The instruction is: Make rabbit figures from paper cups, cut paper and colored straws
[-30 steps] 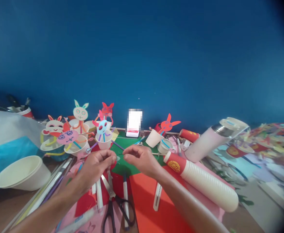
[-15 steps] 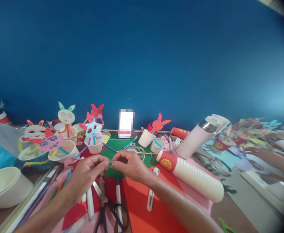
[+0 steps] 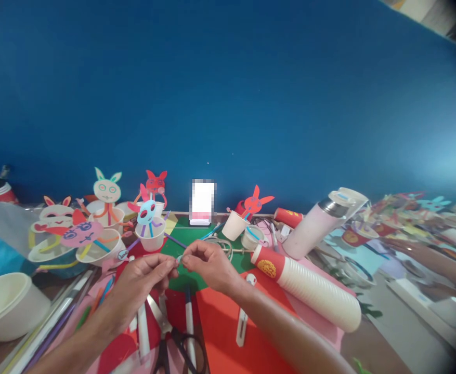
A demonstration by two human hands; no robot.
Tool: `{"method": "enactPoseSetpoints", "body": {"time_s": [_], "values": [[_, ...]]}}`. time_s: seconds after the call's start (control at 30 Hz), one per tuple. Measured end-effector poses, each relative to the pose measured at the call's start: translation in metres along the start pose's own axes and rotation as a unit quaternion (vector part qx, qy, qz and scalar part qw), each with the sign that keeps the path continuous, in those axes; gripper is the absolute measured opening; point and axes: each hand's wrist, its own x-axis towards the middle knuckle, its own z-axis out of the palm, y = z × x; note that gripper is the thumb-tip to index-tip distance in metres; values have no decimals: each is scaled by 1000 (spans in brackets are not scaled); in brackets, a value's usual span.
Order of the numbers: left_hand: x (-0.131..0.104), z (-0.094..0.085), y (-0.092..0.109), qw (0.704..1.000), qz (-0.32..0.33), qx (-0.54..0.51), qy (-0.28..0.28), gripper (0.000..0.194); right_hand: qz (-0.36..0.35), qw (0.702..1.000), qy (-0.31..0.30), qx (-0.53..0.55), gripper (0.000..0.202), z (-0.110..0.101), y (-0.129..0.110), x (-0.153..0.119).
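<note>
My left hand (image 3: 145, 278) and my right hand (image 3: 214, 267) meet near the middle, fingertips pinched. Between them is a small pale bluish piece (image 3: 180, 258), too small to name; both hands grip it. Below my left hand lie black-handled scissors (image 3: 169, 327) with their blades partly under it. A white box cutter (image 3: 242, 322) rests on a red-orange sheet (image 3: 220, 337) under my right forearm. Just beyond my hands is a green sheet (image 3: 189, 236) with a coil of pale cable (image 3: 225, 246). A blue-faced rabbit figure (image 3: 147, 212) stands in a paper cup (image 3: 150, 236).
Several paper-faced figures in cups fill the left, among them a pink face (image 3: 81, 235). A lit phone (image 3: 202, 202) leans on the blue wall. On the right lie a long stack of paper cups (image 3: 313, 291) and a tilted thermos (image 3: 317, 223). Another person's arm (image 3: 434, 259) reaches in at far right.
The view has tipped slightly, so the table things sit a little lower. My fingertips are slightly farther apart, and more of the small pale piece shows between them.
</note>
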Motion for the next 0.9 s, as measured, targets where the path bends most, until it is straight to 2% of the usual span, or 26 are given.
{"method": "enactPoseSetpoints", "body": {"time_s": [0.1,0.23,0.37,0.57,0.67,0.9], "values": [[0,-1,-1,1000,3,-5,3,24,-11,999,10,-37,11,-6,-1,1],[-2,-1,1,1000,-4,-21,-4,28,-30,994,41,-101,11,-25,-6,4],[-4,2,4,1000,-17,-25,8,33,-23,994,47,-92,11,-36,-9,5],[1,-1,-3,994,-41,-84,51,40,9,999,-9,-36,10,-16,-5,3],[3,-3,-7,993,-56,-105,23,36,22,999,-27,-7,10,-8,-3,1],[2,-2,-8,994,-47,-90,-30,23,37,999,-37,5,11,0,4,0]]}}
